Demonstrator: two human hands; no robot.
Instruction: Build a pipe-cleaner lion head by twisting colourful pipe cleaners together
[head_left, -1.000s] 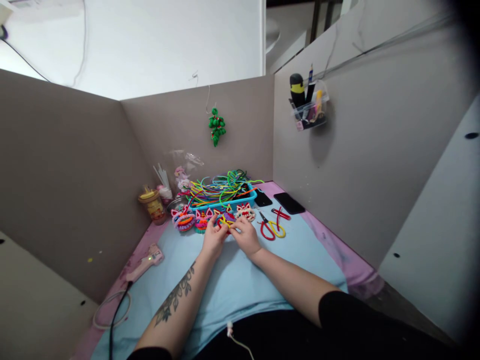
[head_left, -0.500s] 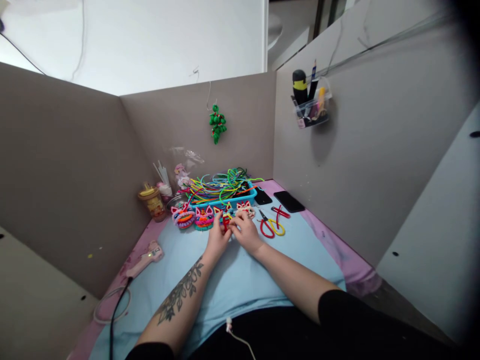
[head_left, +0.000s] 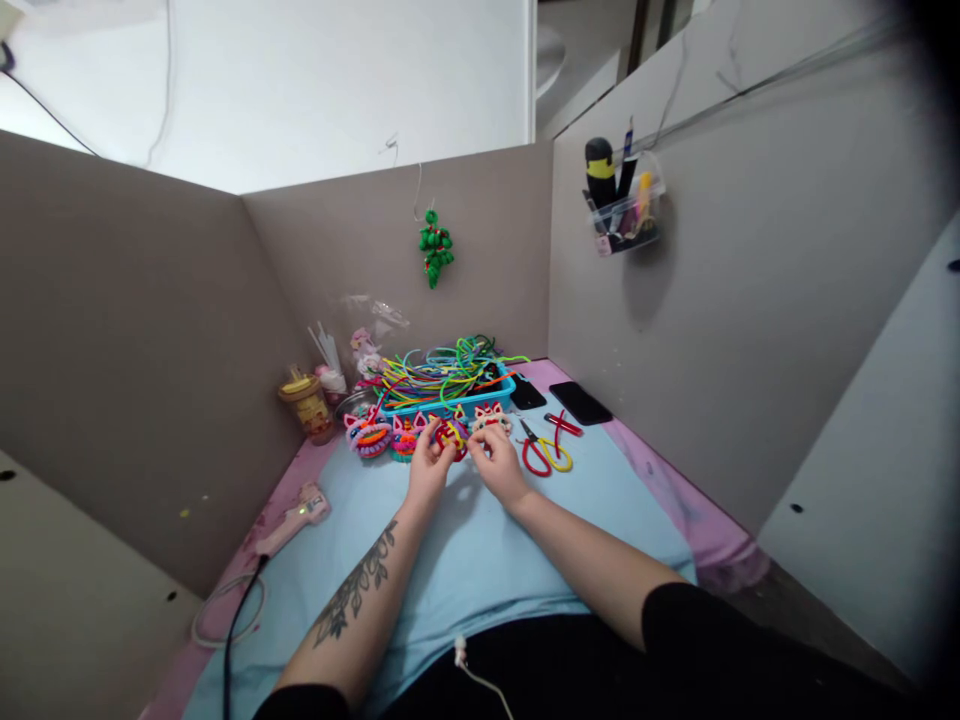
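While the thumb and fingers of your left hand grip a small red-and-yellow piece just below the centre of the frame, the fingertips of your right hand are bunched near its right side; you cannot tell from this view whether they pinch a strand. Just left of your left hand sit two pink-eared figures, and a pale figure shows behind your right fingers. Behind them, a blue basket brims with coloured fuzzy stems. Right of centre lie red-and-yellow scissors on the blue cloth, with a black phone beyond. Toward the lower left rests a pink glue gun. A green ornament hangs at upper centre, and a clear holder of tools at upper right.
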